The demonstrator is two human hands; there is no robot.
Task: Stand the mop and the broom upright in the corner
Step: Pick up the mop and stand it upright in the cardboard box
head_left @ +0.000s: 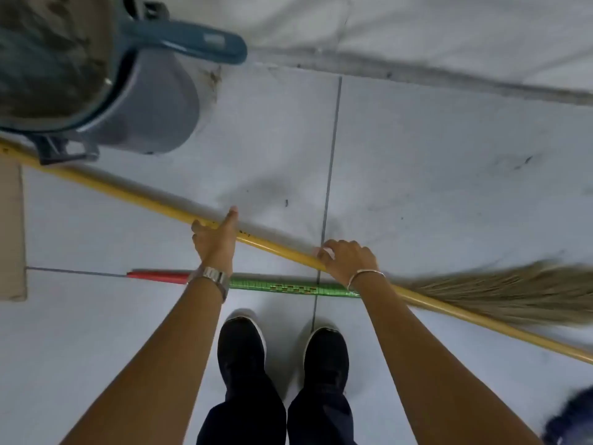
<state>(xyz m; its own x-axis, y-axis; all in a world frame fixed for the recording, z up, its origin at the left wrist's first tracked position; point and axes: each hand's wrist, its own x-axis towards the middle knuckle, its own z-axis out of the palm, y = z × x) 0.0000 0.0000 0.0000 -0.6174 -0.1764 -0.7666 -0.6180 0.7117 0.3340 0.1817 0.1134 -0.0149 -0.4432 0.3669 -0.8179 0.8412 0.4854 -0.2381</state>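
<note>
The mop's long yellow handle (128,191) lies slantwise on the tiled floor, from far left to lower right; a dark blue mop head (572,415) shows at the bottom right corner. The broom lies nearer my feet, with a green patterned handle (288,287), a red end (157,276) and straw bristles (513,293) spread to the right. My left hand (215,240) rests across the yellow handle, index finger stretched past it, fingers not closed. My right hand (348,256) has its fingers curled around the same handle further right.
A grey mop bucket (154,114) with a blue wringer lever (192,40) stands at the far left, over the yellow handle's end. The wall base (449,75) runs along the top. A cardboard piece (11,232) lies at the left edge. My dark shoes (242,345) stand just behind the broom.
</note>
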